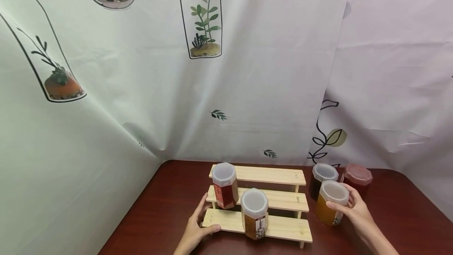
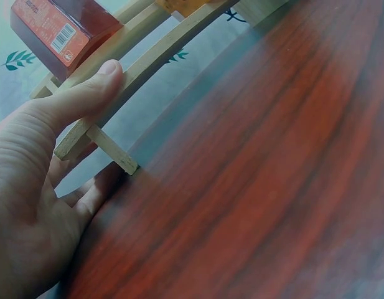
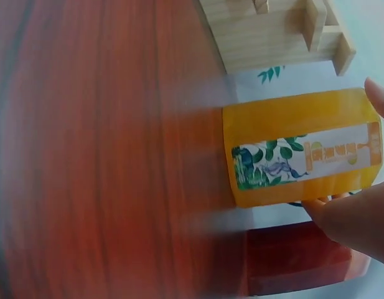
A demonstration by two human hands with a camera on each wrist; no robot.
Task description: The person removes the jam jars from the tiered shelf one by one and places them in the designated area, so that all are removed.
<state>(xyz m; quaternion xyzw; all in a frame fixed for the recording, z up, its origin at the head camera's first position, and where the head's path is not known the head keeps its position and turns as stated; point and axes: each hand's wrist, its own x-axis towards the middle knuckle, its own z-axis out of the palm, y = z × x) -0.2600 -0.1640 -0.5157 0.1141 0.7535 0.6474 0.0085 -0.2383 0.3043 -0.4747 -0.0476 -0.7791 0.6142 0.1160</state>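
Observation:
My left hand [image 1: 196, 228] grips the left end of a three-tier wooden display stand [image 1: 286, 229]. In the left wrist view, the thumb lies on top of the lowest board [image 2: 155, 62], with the other fingers underneath. My right hand [image 1: 358, 212] holds an octagonal jar of yellow-orange contents [image 1: 325, 211] near its frosted lid, thumb on one side and fingers on the other. The jar's label [image 3: 276, 163] shows green leaves and a bird. A red jar [image 1: 226, 196] stands on the middle tier, at the left. On the lowest tier sits an amber jar [image 1: 250, 226] with a pale lid.
Right of the stand, a dark jar [image 1: 316, 186] and a deep-red jar [image 1: 361, 184] stand behind the held one. Everything rests on a reddish-brown wooden table [image 1: 152, 215]. White cloth [image 1: 269, 82] printed with plants hangs behind it and along the left.

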